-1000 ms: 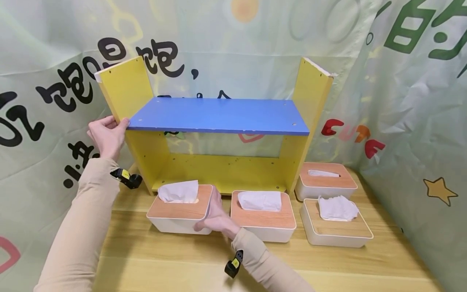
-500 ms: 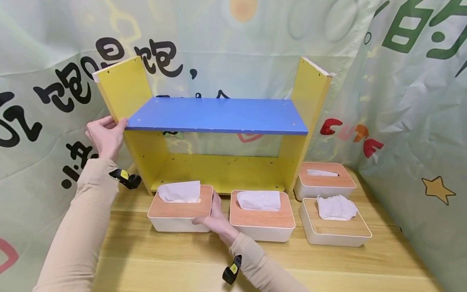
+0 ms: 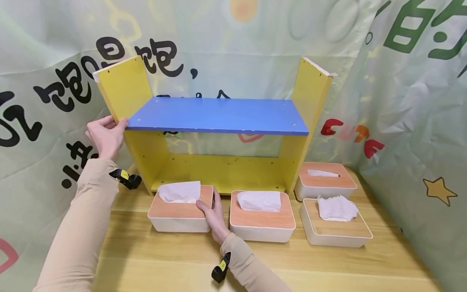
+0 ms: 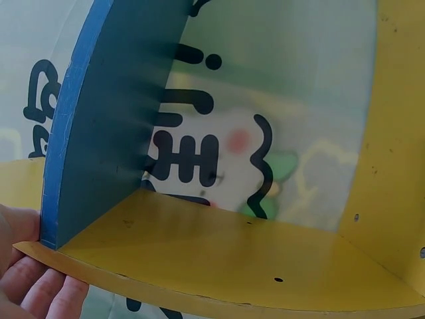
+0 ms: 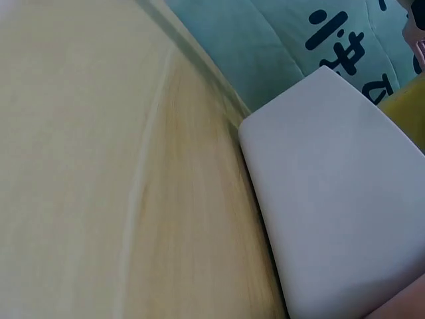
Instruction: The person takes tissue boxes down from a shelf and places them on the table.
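A yellow shelf unit [image 3: 226, 168] with a blue board [image 3: 219, 115] stands at the middle back. My left hand [image 3: 106, 137] grips the front edge of its left side panel where the blue board meets it; in the left wrist view the thumb lies beside the board and fingers [image 4: 66, 299] curl under the panel. In front of the shelf's left half sits a tissue box [image 3: 169, 211], white with a wood-look lid and a tissue sticking out. My right hand [image 3: 217, 219] holds its right end, thumb over the lid's edge, fingers along the side and partly hidden.
A second tissue box [image 3: 262, 233] sits just right of my right hand. Farther right are another tissue box [image 3: 337, 239] and, behind it beside the shelf, one more tissue box [image 3: 324, 191]. A printed cloth [image 3: 405, 134] hangs behind and along the right of the wooden table [image 3: 164, 263].
My right thumb has shifted from the front of the left tissue box up onto its lid, and the right wrist has moved left. That box settled slightly right; my left hand stays put.
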`<control>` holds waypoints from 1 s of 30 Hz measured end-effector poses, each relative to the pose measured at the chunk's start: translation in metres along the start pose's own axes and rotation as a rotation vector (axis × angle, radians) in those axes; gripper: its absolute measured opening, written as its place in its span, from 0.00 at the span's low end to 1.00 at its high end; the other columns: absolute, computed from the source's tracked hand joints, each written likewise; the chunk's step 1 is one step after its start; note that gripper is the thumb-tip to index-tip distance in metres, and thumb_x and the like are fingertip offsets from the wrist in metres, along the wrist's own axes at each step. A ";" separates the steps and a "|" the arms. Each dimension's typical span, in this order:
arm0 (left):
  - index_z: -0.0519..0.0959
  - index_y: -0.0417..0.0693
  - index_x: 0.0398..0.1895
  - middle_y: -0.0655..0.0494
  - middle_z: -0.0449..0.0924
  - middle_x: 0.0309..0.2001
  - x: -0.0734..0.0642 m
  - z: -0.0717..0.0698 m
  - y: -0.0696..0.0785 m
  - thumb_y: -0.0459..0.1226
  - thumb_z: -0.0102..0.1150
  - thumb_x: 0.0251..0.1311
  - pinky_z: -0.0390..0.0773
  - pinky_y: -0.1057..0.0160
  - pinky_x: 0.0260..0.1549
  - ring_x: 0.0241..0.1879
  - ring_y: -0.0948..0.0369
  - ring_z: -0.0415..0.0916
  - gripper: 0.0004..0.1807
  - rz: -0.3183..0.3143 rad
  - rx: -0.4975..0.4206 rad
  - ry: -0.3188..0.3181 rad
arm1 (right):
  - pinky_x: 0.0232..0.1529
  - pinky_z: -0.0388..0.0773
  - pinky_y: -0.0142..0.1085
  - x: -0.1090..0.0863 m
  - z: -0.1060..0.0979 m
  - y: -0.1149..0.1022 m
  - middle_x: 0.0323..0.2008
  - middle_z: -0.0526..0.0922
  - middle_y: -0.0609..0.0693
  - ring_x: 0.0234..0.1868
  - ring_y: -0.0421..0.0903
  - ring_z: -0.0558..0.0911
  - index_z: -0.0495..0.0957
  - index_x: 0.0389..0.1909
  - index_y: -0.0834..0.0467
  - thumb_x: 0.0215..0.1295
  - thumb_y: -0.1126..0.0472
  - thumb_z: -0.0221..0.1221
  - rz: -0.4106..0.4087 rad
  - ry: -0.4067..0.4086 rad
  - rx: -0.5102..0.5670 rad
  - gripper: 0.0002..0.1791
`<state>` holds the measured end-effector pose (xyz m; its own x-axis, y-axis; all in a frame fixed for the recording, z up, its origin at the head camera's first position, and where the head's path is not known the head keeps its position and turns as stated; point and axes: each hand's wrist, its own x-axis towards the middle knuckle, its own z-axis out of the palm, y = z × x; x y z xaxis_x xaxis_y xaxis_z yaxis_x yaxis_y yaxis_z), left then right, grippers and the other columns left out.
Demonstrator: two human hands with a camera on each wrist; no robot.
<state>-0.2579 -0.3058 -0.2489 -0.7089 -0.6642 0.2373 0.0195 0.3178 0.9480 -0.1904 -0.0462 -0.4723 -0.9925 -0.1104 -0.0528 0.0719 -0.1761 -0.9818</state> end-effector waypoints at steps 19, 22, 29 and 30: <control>0.80 0.43 0.60 0.85 0.79 0.23 -0.001 0.000 -0.001 0.42 0.69 0.58 0.55 0.69 0.69 0.74 0.71 0.52 0.26 0.024 -0.032 0.010 | 0.79 0.49 0.56 -0.013 -0.004 -0.002 0.81 0.45 0.61 0.82 0.62 0.44 0.42 0.81 0.56 0.67 0.56 0.62 -0.001 -0.019 -0.003 0.49; 0.80 0.42 0.60 0.89 0.71 0.17 0.000 0.000 -0.001 0.41 0.69 0.58 0.54 0.68 0.68 0.74 0.69 0.52 0.27 0.035 -0.035 0.015 | 0.79 0.49 0.56 -0.014 -0.003 -0.001 0.81 0.46 0.61 0.81 0.62 0.45 0.42 0.81 0.56 0.67 0.56 0.62 -0.001 -0.014 -0.011 0.49; 0.80 0.40 0.60 0.88 0.68 0.15 0.001 0.002 -0.002 0.41 0.69 0.58 0.57 0.69 0.68 0.74 0.69 0.54 0.26 0.041 -0.048 0.014 | 0.79 0.49 0.57 -0.014 -0.003 -0.001 0.80 0.48 0.63 0.81 0.63 0.47 0.44 0.81 0.56 0.67 0.55 0.62 -0.004 -0.005 -0.035 0.49; 0.80 0.41 0.60 0.88 0.68 0.14 0.001 0.001 -0.002 0.41 0.69 0.58 0.56 0.69 0.68 0.74 0.70 0.53 0.26 0.041 -0.045 0.013 | 0.79 0.49 0.58 -0.014 -0.003 -0.002 0.80 0.48 0.63 0.81 0.63 0.47 0.45 0.81 0.56 0.66 0.55 0.62 -0.005 -0.004 -0.035 0.49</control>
<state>-0.2597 -0.3063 -0.2508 -0.6975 -0.6601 0.2790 0.0807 0.3145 0.9458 -0.1771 -0.0413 -0.4706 -0.9924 -0.1137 -0.0473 0.0634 -0.1420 -0.9878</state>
